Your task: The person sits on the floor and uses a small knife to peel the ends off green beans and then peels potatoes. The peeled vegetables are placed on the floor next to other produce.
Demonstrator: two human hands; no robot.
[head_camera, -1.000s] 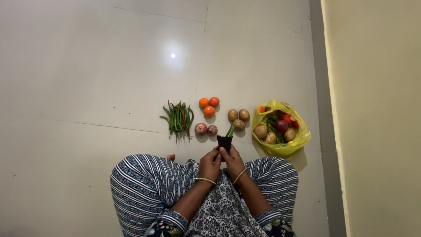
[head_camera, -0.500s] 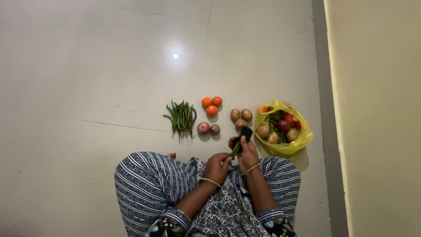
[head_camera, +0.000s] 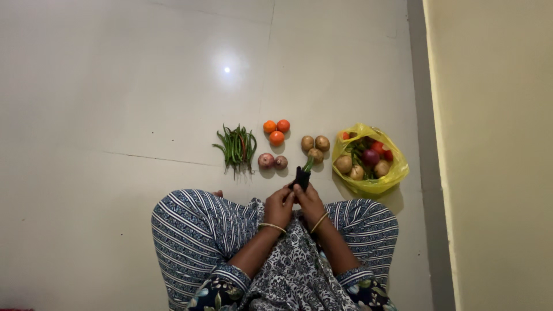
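I sit cross-legged on a pale tiled floor. My left hand (head_camera: 280,204) and my right hand (head_camera: 309,201) are together in front of my knees, both closed on a small dark eggplant (head_camera: 301,177) with a green stem pointing away from me. Just beyond it lie three potatoes (head_camera: 315,147) and two small onions (head_camera: 272,161). Farther left is a bunch of green beans (head_camera: 237,146), and three tomatoes (head_camera: 276,131) sit behind the onions.
A yellow plastic bag (head_camera: 394,174) at the right holds several mixed vegetables. A cream wall (head_camera: 495,150) runs along the right side. My striped trouser legs (head_camera: 190,224) spread to both sides.
Half a second ago the eggplant was out to the right near the bag in my right hand; it has come back to the centre, with both hands on it.
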